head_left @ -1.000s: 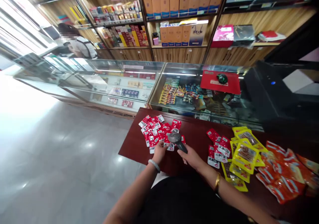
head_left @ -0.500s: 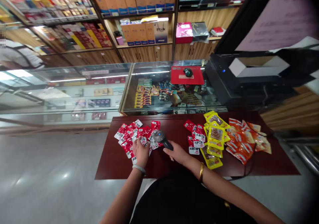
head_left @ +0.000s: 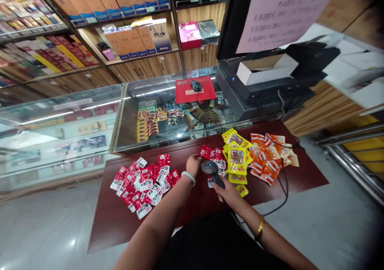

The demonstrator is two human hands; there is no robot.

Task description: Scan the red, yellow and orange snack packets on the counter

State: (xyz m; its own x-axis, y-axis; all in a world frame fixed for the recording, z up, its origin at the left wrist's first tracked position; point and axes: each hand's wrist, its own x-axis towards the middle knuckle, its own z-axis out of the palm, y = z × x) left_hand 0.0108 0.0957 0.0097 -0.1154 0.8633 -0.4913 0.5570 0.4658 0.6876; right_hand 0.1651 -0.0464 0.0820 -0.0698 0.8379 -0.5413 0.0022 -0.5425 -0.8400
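My right hand (head_left: 229, 191) grips the handle of a dark barcode scanner (head_left: 211, 170), its head over the right-hand group of red-and-white packets (head_left: 218, 155). My left hand (head_left: 193, 165) is just left of that group, with curled fingertips close to the left edge of its nearest packet. Whatever those fingers hold, if anything, is hidden. A larger spread of red-and-white packets (head_left: 147, 184) covers the table's left part. Yellow packets (head_left: 237, 160) lie stacked right of the scanner, partly over the red ones. Orange packets (head_left: 265, 158) are farther right.
The dark red table (head_left: 115, 232) stands against a glass display counter (head_left: 120, 114). On the counter are a red mat (head_left: 183, 87) with a mouse (head_left: 196, 86) and a black machine with a white open box (head_left: 267, 73). A black cable (head_left: 285, 198) hangs over the table's front edge.
My left hand has moved right, from the larger red spread to beside the smaller red group. My right hand still holds the scanner, now nearer that group. The camera view has turned right.
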